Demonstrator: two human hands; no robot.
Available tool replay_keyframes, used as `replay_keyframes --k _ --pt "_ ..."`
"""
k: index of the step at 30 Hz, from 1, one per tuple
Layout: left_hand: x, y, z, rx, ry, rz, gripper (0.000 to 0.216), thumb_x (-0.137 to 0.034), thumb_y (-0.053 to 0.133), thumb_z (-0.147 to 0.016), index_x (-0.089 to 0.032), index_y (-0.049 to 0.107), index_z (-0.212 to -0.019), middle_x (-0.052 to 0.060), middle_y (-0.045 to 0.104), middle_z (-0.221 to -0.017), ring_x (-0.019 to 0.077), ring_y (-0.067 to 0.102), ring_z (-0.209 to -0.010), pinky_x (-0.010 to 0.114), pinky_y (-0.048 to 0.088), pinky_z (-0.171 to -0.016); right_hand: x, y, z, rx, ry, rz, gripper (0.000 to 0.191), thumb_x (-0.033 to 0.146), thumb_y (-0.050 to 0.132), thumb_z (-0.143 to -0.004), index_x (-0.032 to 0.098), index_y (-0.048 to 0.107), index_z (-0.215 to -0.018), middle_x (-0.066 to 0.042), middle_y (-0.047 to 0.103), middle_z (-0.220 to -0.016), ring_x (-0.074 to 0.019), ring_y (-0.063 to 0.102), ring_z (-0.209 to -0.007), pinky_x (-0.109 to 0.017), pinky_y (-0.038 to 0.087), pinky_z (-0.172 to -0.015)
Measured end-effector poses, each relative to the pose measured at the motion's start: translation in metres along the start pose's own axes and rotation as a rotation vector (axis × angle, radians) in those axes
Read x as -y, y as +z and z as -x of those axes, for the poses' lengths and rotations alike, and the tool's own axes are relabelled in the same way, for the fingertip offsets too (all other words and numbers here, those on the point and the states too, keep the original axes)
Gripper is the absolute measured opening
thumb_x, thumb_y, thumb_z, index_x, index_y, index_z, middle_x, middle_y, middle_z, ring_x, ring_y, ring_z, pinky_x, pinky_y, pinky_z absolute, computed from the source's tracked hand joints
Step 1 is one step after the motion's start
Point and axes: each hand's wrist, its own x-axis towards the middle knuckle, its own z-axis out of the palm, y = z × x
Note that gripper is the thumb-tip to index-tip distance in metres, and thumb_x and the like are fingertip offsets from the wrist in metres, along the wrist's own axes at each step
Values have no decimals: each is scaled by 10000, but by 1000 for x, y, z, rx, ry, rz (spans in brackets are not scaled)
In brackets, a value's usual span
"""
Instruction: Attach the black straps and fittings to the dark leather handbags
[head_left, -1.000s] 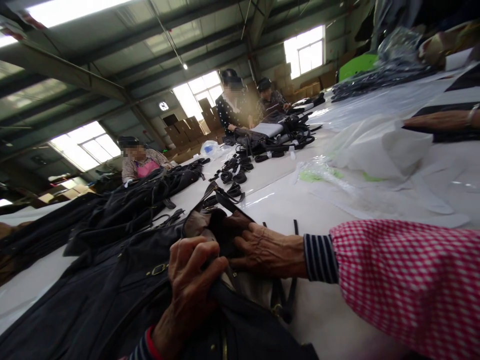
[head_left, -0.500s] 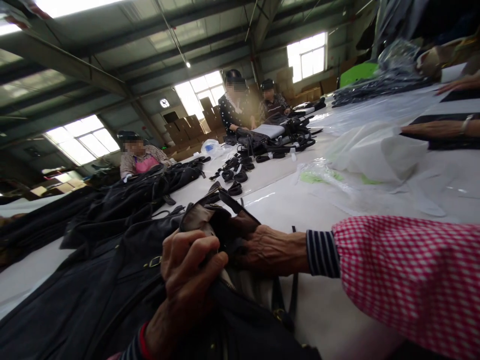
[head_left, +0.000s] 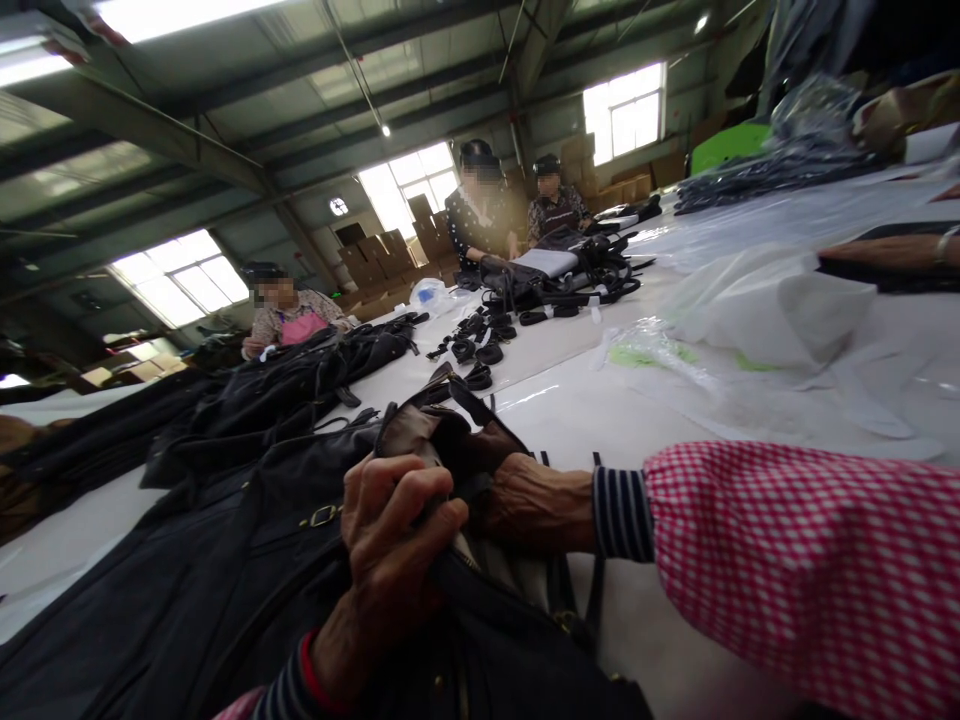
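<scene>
A dark fabric bag point(head_left: 517, 640) with a zipper and brass fittings lies in front of me, its mouth held apart so that the brown lining shows. My left hand point(head_left: 401, 530) is closed on the near edge of the opening, fingers curled over the zipped rim. Into the mouth reaches my right hand point(head_left: 525, 500); its fingers are hidden inside the bag, so I cannot see what they touch. To the left, more dark bag fabric with a brass buckle point(head_left: 324, 515) spreads over the table.
Rolled black straps point(head_left: 472, 345) and a stack of dark bags point(head_left: 555, 270) lie farther along the white table point(head_left: 645, 420). Clear plastic and white sheeting point(head_left: 772, 300) sit at the right, near a co-worker's arm point(head_left: 885, 258). Several people work at the far side.
My right hand has gone slightly deeper into the bag, to the left. The left hand keeps its hold on the rim. The whole view has shifted a little.
</scene>
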Motion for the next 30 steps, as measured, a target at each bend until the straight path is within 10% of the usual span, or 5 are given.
replay_keyframes --k 11,23,30 --pt "6 6 7 46 -48 8 120 -188 624 -913 -198 682 -808 75 659 -919 263 547 -948 449 402 -816 -7 1 16 -166 -61 92 143 104 461 -1001 160 579 -1058 -68 640 -1021 -132 469 -619 -322 146 -487" --pt "5 8 7 61 -72 31 198 -208 560 -953 -199 670 -788 68 656 -930 255 535 -965 448 376 -847 -1 3 -5 23 42 -66 284 68 503 -954 155 517 -684 10 527 -595 -100 318 -475 -322 142 -485" --pt "12 16 12 -10 -31 45 307 -235 436 -1008 -189 619 -766 80 633 -880 251 523 -934 422 380 -807 -8 9 2 -78 -20 14 110 161 532 -963 179 579 -865 10 612 -790 -118 390 -547 -314 179 -449"
